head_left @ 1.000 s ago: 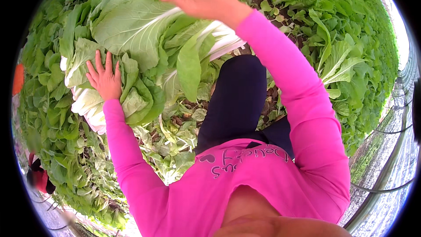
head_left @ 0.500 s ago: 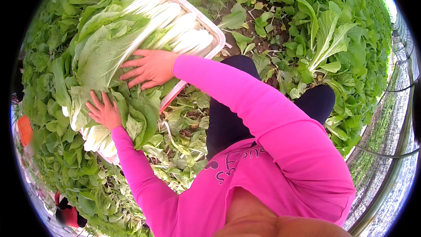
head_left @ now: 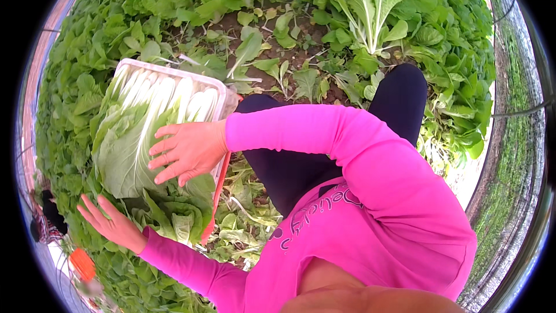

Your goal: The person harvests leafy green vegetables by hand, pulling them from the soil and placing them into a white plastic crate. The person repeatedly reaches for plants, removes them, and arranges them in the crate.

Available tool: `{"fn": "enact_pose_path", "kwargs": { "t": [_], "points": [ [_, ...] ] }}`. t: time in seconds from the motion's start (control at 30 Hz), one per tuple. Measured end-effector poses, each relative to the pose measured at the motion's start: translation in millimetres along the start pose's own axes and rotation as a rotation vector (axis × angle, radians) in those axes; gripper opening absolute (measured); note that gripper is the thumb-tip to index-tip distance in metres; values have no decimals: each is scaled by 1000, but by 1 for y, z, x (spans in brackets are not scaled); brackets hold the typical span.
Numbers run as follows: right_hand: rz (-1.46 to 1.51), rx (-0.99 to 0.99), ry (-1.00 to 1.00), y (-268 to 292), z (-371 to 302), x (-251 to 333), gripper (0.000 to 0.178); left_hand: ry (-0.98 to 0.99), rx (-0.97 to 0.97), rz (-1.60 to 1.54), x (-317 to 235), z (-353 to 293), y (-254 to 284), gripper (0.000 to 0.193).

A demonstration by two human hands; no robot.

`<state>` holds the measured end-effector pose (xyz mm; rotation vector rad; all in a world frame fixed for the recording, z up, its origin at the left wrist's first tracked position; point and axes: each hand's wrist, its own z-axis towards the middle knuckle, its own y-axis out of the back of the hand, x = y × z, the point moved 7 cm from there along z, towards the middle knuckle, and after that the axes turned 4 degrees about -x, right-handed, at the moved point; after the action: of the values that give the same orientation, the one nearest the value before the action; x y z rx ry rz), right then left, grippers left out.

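A pale plastic crate (head_left: 219,88) stands at the left, packed with leafy greens (head_left: 128,159) whose white stems lie side by side toward its far end. Over the broad leaves is my right hand (head_left: 190,149), palm down with fingers spread, grasping nothing; whether it touches them I cannot tell. My left hand (head_left: 113,224) is open beside the near left end of the leaves, fingers stretched out and apart. Darker loose leaves (head_left: 174,211) bunch between my hands at the crate's near end. Along the crate's right side runs a red edge (head_left: 215,206).
Dense rows of growing greens (head_left: 69,104) surround me. One tall plant (head_left: 370,8) stands beyond my knees. Cut leaves litter the soil (head_left: 229,26) ahead. Far left are an orange container (head_left: 82,264) and a partly visible person (head_left: 49,226). Mesh sheeting (head_left: 509,156) runs along the right.
The view has shifted, so the crate now appears lower and turned. My left hand has come off the leaves toward the left. My right hand stays over the greens, fingers still spread.
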<state>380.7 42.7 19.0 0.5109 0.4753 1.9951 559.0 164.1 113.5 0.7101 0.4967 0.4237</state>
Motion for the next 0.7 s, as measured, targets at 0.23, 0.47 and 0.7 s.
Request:
{"fn": "enact_pose_path", "kwargs": {
  "t": [0.23,0.47,0.7],
  "points": [
    [-315,153,-265,135,-87,-11,40,71,537,731,27,3,-224,61],
    [-841,-314,-1105,358,-238,86,29,153,346,399,114,-15,-261,60],
    [-1123,-1115,-1338,449,-343,258,23,109,377,386,102,-9,-270,50]
  ]
}}
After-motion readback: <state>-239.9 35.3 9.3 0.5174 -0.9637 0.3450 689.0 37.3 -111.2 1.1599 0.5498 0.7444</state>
